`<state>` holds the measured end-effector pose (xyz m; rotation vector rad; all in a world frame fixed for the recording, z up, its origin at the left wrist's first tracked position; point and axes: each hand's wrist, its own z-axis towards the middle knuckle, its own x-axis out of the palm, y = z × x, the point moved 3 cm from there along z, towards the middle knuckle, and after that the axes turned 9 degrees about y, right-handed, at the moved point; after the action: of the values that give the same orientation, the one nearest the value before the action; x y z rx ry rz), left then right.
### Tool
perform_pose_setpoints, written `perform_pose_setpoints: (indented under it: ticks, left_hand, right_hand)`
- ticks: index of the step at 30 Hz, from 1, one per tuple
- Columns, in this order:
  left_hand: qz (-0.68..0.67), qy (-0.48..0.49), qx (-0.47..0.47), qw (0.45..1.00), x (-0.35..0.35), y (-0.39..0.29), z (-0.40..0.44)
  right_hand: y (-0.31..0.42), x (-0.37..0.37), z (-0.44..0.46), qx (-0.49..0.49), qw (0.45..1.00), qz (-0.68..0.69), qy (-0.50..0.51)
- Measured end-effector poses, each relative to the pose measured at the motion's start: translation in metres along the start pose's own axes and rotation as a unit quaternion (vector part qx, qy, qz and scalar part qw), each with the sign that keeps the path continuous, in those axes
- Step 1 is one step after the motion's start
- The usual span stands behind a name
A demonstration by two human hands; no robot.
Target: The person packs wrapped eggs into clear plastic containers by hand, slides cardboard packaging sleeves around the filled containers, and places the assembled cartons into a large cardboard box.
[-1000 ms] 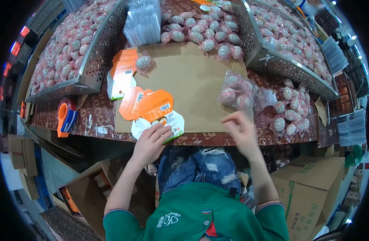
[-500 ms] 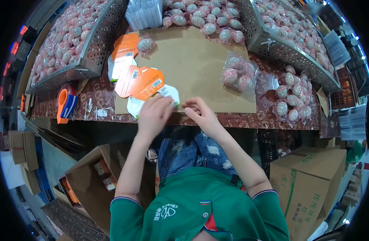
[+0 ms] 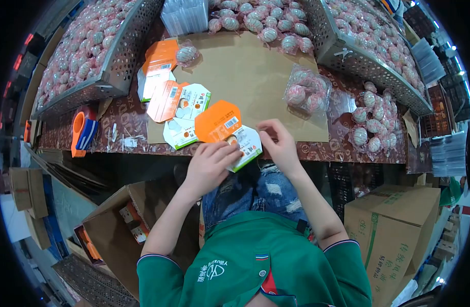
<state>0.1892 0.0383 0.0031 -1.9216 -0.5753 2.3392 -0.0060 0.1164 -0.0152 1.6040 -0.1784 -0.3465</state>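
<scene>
An orange and white folded card [image 3: 218,122] lies slanted over the near edge of the brown cardboard sheet [image 3: 245,66]. My left hand [image 3: 213,162] rests on its lower edge, fingers bent over it. My right hand [image 3: 278,142] is at the card's right corner, thumb and fingers apart in a loose curve. More orange and white cards [image 3: 164,100] lie overlapping to the left. One wrapped ball [image 3: 187,53] sits at the sheet's upper left. A clear bag of several wrapped balls [image 3: 306,91] lies on the right side of the sheet.
Perforated metal bins [image 3: 117,66] of wrapped balls flank the table, with loose wrapped balls [image 3: 375,123] at right. Clear plastic trays [image 3: 185,16] stand at the back. An orange and blue tape dispenser [image 3: 84,130] lies at left. Cardboard boxes [image 3: 391,225] stand below.
One card has come away from the overlapping cards and moved right, toward my body, with my left hand on it. My right hand has come in from the right to the card's corner.
</scene>
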Motion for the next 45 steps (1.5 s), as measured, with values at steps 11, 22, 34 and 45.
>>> perform_pose_setpoints:
  ticks: [11,22,34,45]
  left_hand:
    - [-0.294,-0.134,0.007,0.946,-0.041,-0.041,0.079]
    - [-0.341,-0.144,-0.167,0.914,-0.037,0.003,0.077]
    - [-0.784,-0.083,-0.053,0.612,-0.007,-0.005,0.066]
    - [-0.741,-0.091,-0.395,0.535,-0.016,0.011,0.062]
  right_hand:
    - [0.034,0.02,-0.022,-0.005,0.941,0.328,-0.082]
    - [0.05,-0.002,-0.012,-0.01,0.983,0.183,0.005]
    - [0.084,-0.036,0.02,-0.284,0.86,-0.371,0.204]
    - [0.051,-0.016,0.031,-0.091,0.953,-0.29,0.008]
